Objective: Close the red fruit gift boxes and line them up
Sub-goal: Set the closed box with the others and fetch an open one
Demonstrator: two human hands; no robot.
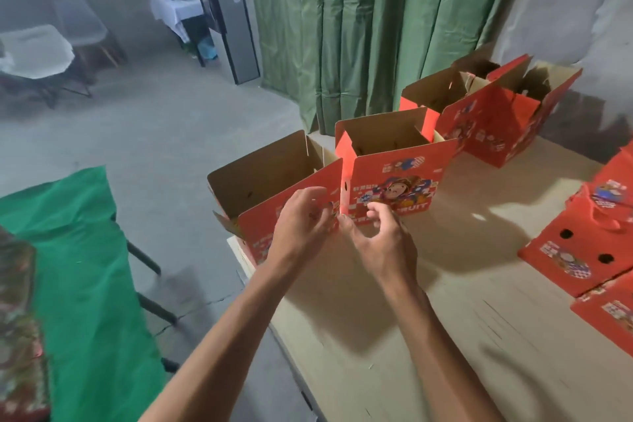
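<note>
Between both hands [301, 219], open red box [284, 195]

A bare packing workroom is showing here: a rough concrete floor [164, 134] is stretching back to a hanging green curtain [359, 27], and red gift boxes [394, 178] are standing open on a plain table [445, 336].

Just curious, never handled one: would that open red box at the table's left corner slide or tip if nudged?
The leftmost box looks empty, so probably light and easy to slide. Its thin upright flaps likely flex. It overhangs the table corner, so it might tip off.
</note>
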